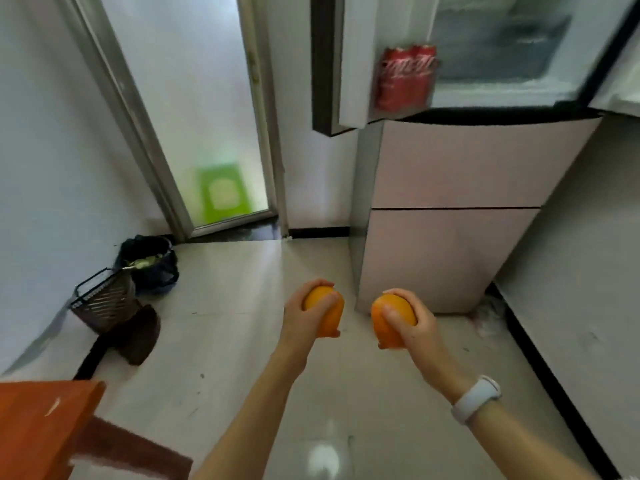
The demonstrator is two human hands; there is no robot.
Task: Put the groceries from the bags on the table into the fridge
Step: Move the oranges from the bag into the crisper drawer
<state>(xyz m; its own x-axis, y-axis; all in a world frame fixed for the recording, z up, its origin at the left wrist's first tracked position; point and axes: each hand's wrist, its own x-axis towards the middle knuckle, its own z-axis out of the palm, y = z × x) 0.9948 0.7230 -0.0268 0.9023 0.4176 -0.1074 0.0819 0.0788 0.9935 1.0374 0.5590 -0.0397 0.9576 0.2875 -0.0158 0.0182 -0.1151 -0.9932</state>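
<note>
Left hand [304, 320] and right hand [412, 323] are each carrying a round, firm orange fruit [329, 311] [391, 318], fingers wrapping tight around the middle, probably light, smooth-skinned, slightly slippery, low before the open pale fridge [450, 174]

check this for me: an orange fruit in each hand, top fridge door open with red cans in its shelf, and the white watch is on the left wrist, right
Not quite. In the head view the white watch is on the right wrist. The rest holds: the left hand and right hand each grip an orange fruit, and the open top fridge door holds red cans.
</note>
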